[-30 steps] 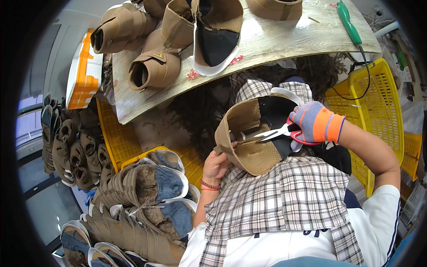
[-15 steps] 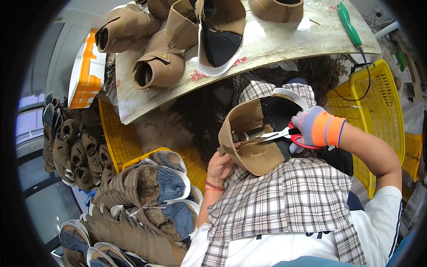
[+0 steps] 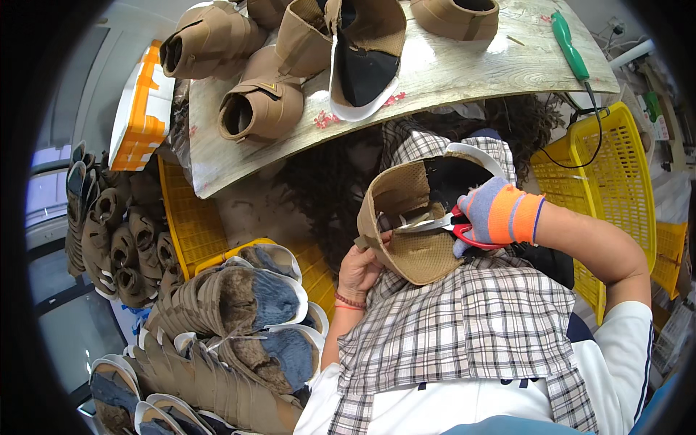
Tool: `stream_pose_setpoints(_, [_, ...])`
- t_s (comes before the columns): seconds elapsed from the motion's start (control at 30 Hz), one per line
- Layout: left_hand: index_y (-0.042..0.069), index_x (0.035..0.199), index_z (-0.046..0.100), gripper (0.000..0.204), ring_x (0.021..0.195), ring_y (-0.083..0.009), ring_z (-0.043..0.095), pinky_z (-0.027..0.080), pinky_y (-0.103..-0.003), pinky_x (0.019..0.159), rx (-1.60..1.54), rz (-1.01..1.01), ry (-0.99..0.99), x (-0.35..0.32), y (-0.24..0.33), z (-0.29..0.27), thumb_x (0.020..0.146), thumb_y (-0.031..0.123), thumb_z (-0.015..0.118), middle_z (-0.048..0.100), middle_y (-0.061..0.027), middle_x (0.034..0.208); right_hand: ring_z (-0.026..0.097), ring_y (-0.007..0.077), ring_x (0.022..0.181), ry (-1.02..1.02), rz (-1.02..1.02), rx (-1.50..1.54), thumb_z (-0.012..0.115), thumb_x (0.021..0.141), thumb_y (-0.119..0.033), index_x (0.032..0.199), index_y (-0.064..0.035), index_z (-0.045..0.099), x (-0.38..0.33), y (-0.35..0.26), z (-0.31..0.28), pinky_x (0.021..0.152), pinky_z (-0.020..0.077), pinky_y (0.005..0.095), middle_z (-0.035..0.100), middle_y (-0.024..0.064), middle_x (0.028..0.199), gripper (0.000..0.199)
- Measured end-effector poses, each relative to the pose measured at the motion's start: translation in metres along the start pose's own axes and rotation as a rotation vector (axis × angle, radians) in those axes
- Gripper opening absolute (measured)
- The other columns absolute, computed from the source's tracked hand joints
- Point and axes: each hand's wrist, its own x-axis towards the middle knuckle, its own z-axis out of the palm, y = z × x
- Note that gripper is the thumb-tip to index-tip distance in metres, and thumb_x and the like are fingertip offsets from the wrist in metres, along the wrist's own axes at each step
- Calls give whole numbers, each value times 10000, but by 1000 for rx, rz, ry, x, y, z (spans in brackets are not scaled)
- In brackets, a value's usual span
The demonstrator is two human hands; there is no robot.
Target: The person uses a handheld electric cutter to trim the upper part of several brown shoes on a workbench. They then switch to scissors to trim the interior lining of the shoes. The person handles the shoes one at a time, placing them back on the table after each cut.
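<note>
A brown shoe upper with a dark lining and a white rim is held over my lap. My left hand, bare with a red bead bracelet, grips its near-left edge, fingers wrapped round the material. In my right hand, which wears a grey and orange glove, is a pair of red-handled scissors. The blades reach inside the upper, close to the fingertips of my left hand. Whether they are touching the material there, I cannot tell.
Several brown uppers and a green corded tool lie on the table ahead. Stacked fur-lined uppers fill the left side beside a yellow crate. Another yellow basket stands right, and an orange-taped white box far left.
My right hand has moved left and slightly down, pushing the scissors deeper into the upper. The blades now look closer together. My left hand keeps its hold in nearly the same place.
</note>
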Motion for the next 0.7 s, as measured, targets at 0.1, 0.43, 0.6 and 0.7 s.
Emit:
stream_pose_setpoints(0.1, [-41,1265,537,410,1168,-245,558,414,-383,1028,4,11,-16,1,-2,-6,884,72,636,573,-179,1283,679,328,846,-112,28,-6,568,642,-831,1016,-35,672,2,-6,-11,730,541,404,689,159,919,885])
stream_pose_setpoints(0.43, [-64,1271,520,435,1171,-264,556,415,-391,1035,-2,19,-64,1,1,-3,880,82,640,562,-192,1290,675,335,765,-55,45,-26,630,658,-760,972,-43,673,-2,-11,-12,667,535,395,682,153,832,784])
stream_pose_setpoints(0.6, [-67,1268,515,440,1182,-273,552,419,-386,1044,-45,24,-27,1,-2,-6,870,69,646,543,-217,1304,669,329,784,1,17,6,641,663,-747,952,-43,667,-10,0,-6,688,529,396,673,152,827,762])
stream_pose_setpoints(0.7, [-65,1265,514,437,1182,-274,553,427,-382,1042,-71,-11,-34,3,-1,3,864,47,647,541,-227,1301,677,325,841,30,9,8,574,664,-810,973,-38,676,-11,1,-2,713,536,388,684,158,889,838])
